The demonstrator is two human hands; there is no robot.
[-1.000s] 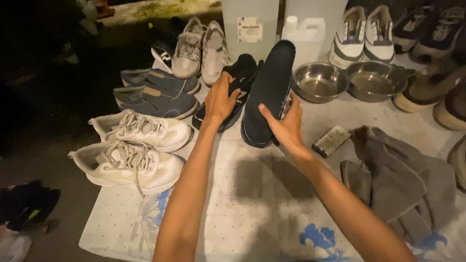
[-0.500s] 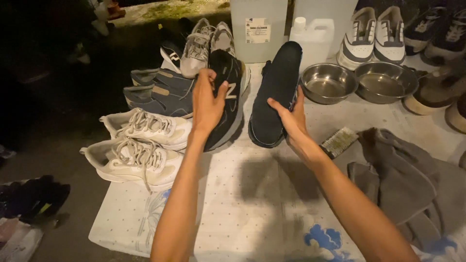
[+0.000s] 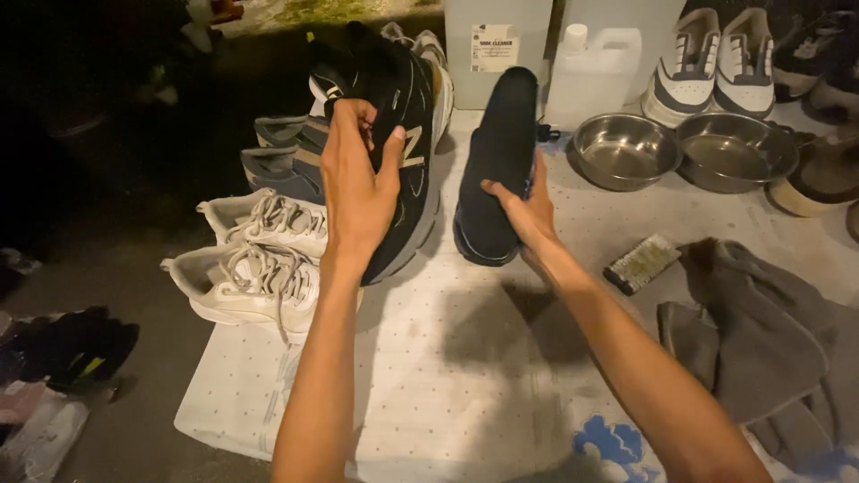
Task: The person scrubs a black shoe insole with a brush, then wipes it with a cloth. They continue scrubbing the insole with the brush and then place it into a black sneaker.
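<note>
Cloth (image 3: 465, 376): white dotted sheet carrying everything, its near-left corner hanging towards the dark floor.
Towel (image 3: 761, 340): grey, crumpled at the right edge, touched by nobody.
Jugs (image 3: 595, 72): two pale containers upright along the far edge.
Shoe (image 3: 398, 134): here it is, black sneaker lifted off the cloth near the far-left part, tipped up so its side faces the camera, toe end low, just above the white pair.
Insole (image 3: 501, 170): dark, held upright just right of the shoe, lower end close to the cloth, apart from the shoe.
White pair (image 3: 259, 259): two laced sneakers on the left edge, side by side.
Grey pair (image 3: 286, 156): behind the white ones, partly hidden by the shoe.
Bowls (image 3: 684, 148): two steel bowls, touching, towards the far-right corner.
Left hand (image 3: 358, 179): fingers clamped on the shoe's collar, thumb across its side, carrying its whole weight.
Right hand (image 3: 528, 210): closed round the insole's lower half, thumb in front.
Brush (image 3: 640, 264): small, lying on the cloth between right forearm and towel.
Doing it well: I'd judge a firm collar pinch best, shoe opening turned towards the insole, insole kept straight, elbows clear of the bowls.
</note>
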